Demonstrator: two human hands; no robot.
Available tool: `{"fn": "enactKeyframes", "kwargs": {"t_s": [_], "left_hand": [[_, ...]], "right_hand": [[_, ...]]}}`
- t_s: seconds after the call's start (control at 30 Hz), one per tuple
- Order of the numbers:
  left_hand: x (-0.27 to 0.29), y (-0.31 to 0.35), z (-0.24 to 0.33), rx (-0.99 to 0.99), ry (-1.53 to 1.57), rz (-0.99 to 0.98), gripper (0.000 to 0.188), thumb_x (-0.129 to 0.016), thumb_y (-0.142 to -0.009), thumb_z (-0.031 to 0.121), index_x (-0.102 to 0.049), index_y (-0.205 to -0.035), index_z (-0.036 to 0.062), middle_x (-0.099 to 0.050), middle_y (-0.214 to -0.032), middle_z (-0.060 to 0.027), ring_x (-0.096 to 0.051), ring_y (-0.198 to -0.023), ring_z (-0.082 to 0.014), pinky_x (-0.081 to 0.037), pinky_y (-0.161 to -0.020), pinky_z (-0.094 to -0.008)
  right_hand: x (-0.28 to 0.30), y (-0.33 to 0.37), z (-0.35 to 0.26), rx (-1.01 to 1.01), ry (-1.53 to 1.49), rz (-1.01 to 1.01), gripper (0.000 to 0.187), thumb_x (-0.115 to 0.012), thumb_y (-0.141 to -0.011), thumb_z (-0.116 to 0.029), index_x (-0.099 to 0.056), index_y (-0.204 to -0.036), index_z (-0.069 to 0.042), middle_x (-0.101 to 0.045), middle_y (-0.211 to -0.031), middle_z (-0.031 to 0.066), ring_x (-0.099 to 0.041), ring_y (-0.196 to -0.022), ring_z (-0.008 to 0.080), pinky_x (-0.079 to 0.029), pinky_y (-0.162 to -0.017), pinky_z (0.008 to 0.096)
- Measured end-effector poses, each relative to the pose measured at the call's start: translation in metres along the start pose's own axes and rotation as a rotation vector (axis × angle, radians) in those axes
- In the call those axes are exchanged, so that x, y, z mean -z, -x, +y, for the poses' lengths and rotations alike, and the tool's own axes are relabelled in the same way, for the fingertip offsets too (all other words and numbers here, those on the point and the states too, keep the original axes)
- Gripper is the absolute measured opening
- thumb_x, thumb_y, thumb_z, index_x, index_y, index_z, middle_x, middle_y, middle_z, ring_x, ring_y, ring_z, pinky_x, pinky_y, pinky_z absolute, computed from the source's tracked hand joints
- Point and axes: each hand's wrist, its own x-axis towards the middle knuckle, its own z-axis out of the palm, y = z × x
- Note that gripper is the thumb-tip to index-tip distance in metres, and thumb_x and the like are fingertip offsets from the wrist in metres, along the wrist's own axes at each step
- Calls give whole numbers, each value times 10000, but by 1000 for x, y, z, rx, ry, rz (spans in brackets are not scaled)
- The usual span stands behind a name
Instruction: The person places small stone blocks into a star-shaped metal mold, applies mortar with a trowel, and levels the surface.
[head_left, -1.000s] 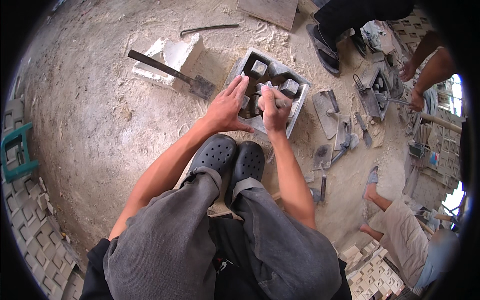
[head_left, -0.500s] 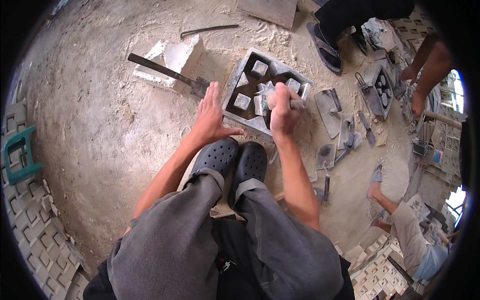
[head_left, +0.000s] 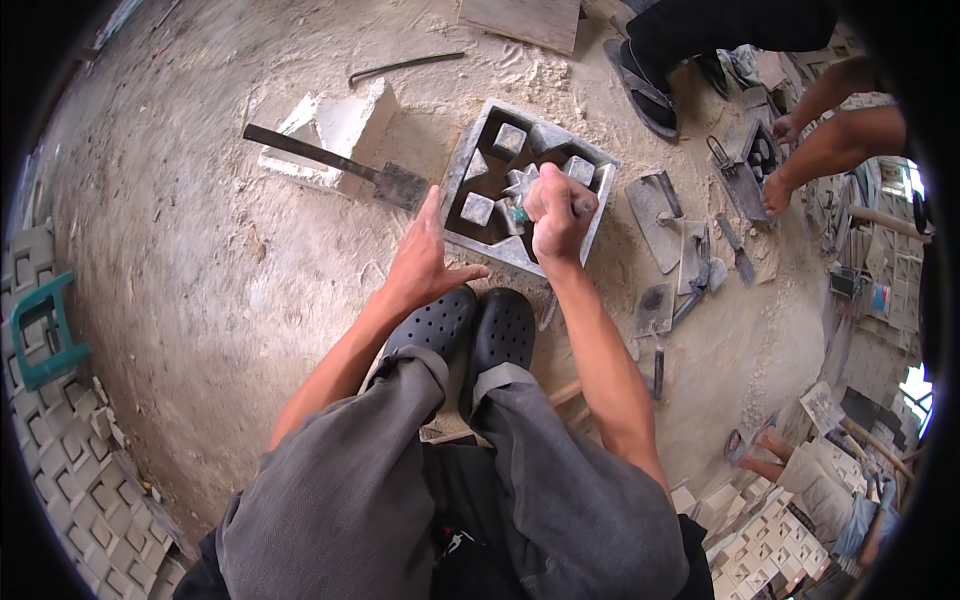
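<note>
Square grey box with thick, dusty walls (head_left: 492,251) on the sandy ground, just beyond the feet, set at a slant. Contents: small pale-topped grey square blocks, one in the far part (head_left: 510,138), one at near left (head_left: 477,209), one at right (head_left: 578,170); near the middle, a star-shaped grey piece (head_left: 521,182), partly covered by the hand. Gaps between pieces are dark and brownish.

Right hand (head_left: 560,215): fist closed around a brownish, round-ended handle (head_left: 584,207), over the right half of the box; tool's working end hidden. A green patch (head_left: 517,214) shows just left of the fist; cannot tell what it belongs to.

Left hand (head_left: 418,255): fingers straight and side by side, thumb spread toward the right; just beside the box's near-left corner, contact cannot be told.

Left of the box: long dark bar with a flat metal blade (head_left: 403,187), leaning over a broken white block (head_left: 330,125).

Right: triangular grey trowel with dark handle (head_left: 650,228), flat on the ground. Farther right: narrow grey metal box (head_left: 742,195) containing dark rounded pieces (head_left: 765,152); a co-worker's hand (head_left: 776,194) at its near end.
</note>
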Motion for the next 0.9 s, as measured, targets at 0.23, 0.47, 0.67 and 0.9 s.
{"fn": "enactKeyframes", "kwargs": {"t_s": [0.23,0.47,0.67,0.9], "left_hand": [[1,5,-9,83,31,56,1327,-882,-656,463,-37,-1504,-108,-191,-1550,-323,-223,-1457,-409,-228,-1193,-415],[5,7,-7,64,76,37,1341,-885,-645,473,-36,-1507,-104,-185,-1550,-333,-232,-1453,-417,-235,-1190,-418],[8,4,-5,63,52,38,1338,-883,-647,476,-30,-1520,-72,-204,-1552,-314,-257,-1443,-419,-252,-1183,-428],[9,6,-1,78,85,-2,1357,-885,-638,490,-15,-1525,-58,-200,-1554,-311,-261,-1440,-419,-255,-1181,-428]], "right_hand": [[-35,19,-21,97,86,327,439,-548,-974,-194,-422,-577,-57,-408,-542,-52,-338,-494,43,-240,-462,262],[-17,1,-12,66,54,10,456,-553,-955,-153,-381,-543,-59,-386,-518,-49,-328,-472,41,-232,-456,272],[6,20,-46,213,137,-216,380,-526,-878,-149,-377,-551,-26,-356,-494,-1,-324,-437,95,-230,-439,301],[-11,18,-92,173,16,-444,364,-555,-803,-182,-378,-542,0,-366,-490,35,-339,-429,131,-225,-434,323]]}}
